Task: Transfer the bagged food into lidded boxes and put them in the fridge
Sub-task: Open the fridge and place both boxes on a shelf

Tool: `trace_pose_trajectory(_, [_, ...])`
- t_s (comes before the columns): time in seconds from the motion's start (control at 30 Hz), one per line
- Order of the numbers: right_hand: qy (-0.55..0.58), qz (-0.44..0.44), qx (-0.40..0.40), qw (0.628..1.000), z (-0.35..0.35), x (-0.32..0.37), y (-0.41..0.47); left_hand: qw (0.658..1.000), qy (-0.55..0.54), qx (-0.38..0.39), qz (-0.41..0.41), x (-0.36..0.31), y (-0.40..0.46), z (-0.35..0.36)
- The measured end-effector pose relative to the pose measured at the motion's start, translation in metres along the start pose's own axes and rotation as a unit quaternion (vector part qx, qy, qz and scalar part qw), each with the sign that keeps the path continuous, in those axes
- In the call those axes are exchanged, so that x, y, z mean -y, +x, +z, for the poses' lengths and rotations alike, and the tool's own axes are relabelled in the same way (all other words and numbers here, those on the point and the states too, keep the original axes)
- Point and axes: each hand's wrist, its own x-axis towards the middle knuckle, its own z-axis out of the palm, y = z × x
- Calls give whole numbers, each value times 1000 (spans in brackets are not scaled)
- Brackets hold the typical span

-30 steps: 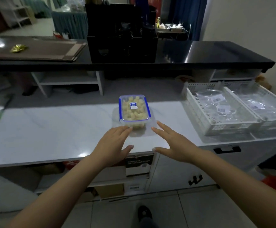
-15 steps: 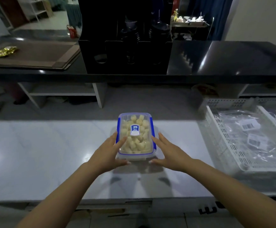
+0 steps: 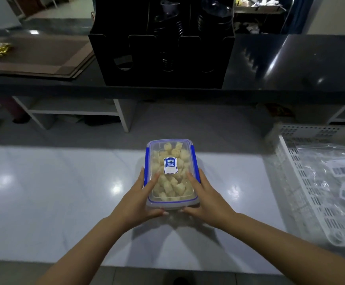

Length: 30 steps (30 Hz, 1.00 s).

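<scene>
A clear lidded box (image 3: 171, 159) with blue side clips and a blue label holds pale food chunks. It is at the middle of the white counter (image 3: 64, 192). My left hand (image 3: 138, 200) grips its left near corner, fingers on the lid and thumb under the front edge. My right hand (image 3: 206, 198) grips the right near corner the same way. The box's near end looks slightly raised off the counter, with a shadow under it.
White perforated baskets (image 3: 294, 167) with clear plastic bags (image 3: 336, 173) sit at the right. A black raised bar top (image 3: 290, 64) carries a black cup organiser (image 3: 161, 56) behind the box. Brown mats (image 3: 38, 56) lie on it at the left.
Both hands reached forward from the counter's front edge and closed on the box's near corners. The camera moved closer and tilted down over the box.
</scene>
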Motion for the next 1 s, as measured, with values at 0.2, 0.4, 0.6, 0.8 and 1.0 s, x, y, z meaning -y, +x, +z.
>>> trace_pose_trajectory(0.2, [26,3,-6,1000,6,4,-21,998,-62,0,33,-8,-16,-1])
trace_pose_trajectory(0.4, [2,-8,-34,999,-7,24,-56,994,-68,-33,85,-26,-39,-5])
trace_pose_trajectory(0.6, [-14,-5,-106,994,-13,66,-115,988,-57,-42,140,-63,-75,-23])
trace_pose_trajectory(0.8, [-55,27,-191,980,-8,110,-195,974,-55,-24,217,-109,-119,-38])
trace_pose_trajectory(1.0, [-76,111,-236,962,-1,134,-285,944,-65,-4,322,-149,-148,-17])
